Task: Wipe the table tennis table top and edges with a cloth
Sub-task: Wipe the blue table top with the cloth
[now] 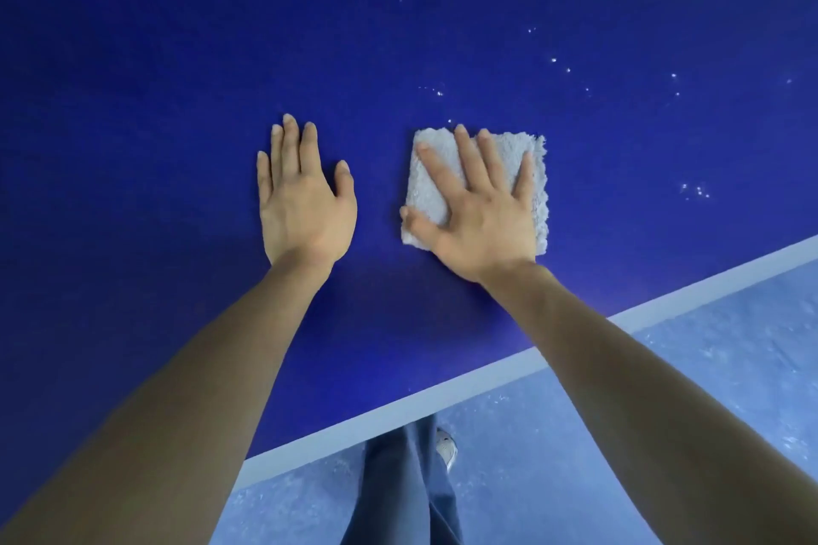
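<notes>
Head view: folded white cloth [538,173] lying flat on the blue desk [133,102] near its white edge line [442,394], pinned under the right hand [476,212] with fingers spread straight; left hand [305,199] flat and bare on the top just beside. Looks soft, light, fluffy, likely best driven by palm pressure rather than a pinch. White specks [560,64] scattered ahead to the right, nothing blocking the sweep; floor [708,367], trouser leg [398,491] and shoe [447,449] below the edge.

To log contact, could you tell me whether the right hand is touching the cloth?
Touching: the head view shows the right hand spread flat on the cloth.
</notes>
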